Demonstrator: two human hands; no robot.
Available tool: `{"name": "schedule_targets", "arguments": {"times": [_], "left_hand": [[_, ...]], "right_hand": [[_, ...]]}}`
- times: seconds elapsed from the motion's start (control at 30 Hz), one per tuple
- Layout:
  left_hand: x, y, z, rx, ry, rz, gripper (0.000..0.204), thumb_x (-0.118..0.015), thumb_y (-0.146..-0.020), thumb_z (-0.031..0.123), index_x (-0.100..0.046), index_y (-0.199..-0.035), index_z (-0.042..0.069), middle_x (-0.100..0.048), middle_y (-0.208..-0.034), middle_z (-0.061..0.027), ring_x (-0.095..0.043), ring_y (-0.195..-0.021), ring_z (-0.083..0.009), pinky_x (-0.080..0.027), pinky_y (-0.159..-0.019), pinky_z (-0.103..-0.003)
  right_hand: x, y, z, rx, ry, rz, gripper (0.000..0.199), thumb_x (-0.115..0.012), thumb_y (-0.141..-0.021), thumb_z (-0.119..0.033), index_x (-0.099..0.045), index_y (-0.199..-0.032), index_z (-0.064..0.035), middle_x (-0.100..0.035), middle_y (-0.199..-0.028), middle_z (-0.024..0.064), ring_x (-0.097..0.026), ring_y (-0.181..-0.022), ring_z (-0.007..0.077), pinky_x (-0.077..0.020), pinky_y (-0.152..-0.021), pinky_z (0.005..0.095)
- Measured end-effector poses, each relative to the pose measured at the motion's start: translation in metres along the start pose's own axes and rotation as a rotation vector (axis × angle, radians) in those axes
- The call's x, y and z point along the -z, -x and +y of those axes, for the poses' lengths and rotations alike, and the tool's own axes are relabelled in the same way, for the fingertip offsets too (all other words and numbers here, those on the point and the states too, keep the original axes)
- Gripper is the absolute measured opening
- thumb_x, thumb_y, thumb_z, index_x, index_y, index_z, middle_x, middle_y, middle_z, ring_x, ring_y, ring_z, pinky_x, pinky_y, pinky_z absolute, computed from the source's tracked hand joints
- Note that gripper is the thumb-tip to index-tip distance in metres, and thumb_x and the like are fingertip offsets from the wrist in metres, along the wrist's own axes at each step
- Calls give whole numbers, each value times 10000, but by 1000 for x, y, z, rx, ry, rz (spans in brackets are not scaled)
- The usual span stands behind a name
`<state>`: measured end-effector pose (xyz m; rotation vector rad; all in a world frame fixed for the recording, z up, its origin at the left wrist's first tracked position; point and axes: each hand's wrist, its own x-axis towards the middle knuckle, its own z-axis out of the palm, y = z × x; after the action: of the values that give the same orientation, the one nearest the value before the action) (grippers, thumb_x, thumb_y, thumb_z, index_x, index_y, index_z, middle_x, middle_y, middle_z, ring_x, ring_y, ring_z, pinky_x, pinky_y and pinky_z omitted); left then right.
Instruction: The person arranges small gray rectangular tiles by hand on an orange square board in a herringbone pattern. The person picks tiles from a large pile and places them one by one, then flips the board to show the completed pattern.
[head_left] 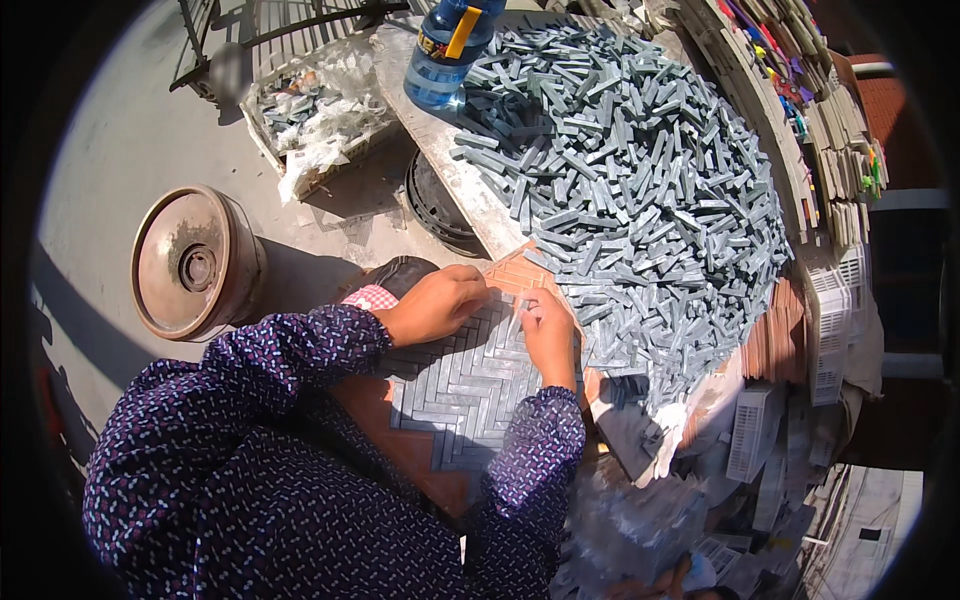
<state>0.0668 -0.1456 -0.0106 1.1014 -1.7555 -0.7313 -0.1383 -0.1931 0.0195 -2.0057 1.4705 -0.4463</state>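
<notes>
An orange-brown grooved board lies in front of me, with narrow grey stone strips set in a herringbone pattern over much of it. Bare orange slots show at its far end. My right hand is over the board's far right part, thumb and fingers pinching a small grey strip. Just to its left, my left hand is held low above the laid strips, fingers curled together; whatever is in its fingertips is hidden. A big heap of loose grey strips spreads beyond the board to the right.
A large blue water bottle stands on the table beside the heap. On the ground at left are a round brown pot-like object and a crate of scraps and plastic. Stacked boards and white plastic baskets line the right.
</notes>
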Motion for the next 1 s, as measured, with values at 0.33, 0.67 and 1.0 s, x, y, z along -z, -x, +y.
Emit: {"name": "schedule_targets", "arguments": {"times": [0.33,0.67,1.0], "left_hand": [[-8,4,49,257,258,-214,368,-655,-824,110,-542,-1155,-4,-625,-890,-141,-609,-779,-254,-496,-712,-346],[-16,8,43,501,985,-347,181,-479,-956,55,-591,-1060,-42,-622,-861,-26,-566,-728,-71,-484,-659,-217],[-12,11,24,128,294,-31,261,-569,-880,8,-584,-1140,-13,-621,-955,-83,-563,-755,-92,-488,-681,-264]], "right_hand": [[17,31,-36,-180,-751,92,82,-587,-882,-41,-605,-918,31,-606,-741,61,-572,-588,103,-481,-505,226],[18,46,-35,-43,-679,76,193,-539,-911,-55,-605,-1052,60,-588,-756,38,-512,-652,75,-429,-622,199],[9,19,-21,-60,-670,91,238,-568,-832,71,-539,-1066,41,-617,-872,79,-593,-767,117,-471,-676,227]]}}
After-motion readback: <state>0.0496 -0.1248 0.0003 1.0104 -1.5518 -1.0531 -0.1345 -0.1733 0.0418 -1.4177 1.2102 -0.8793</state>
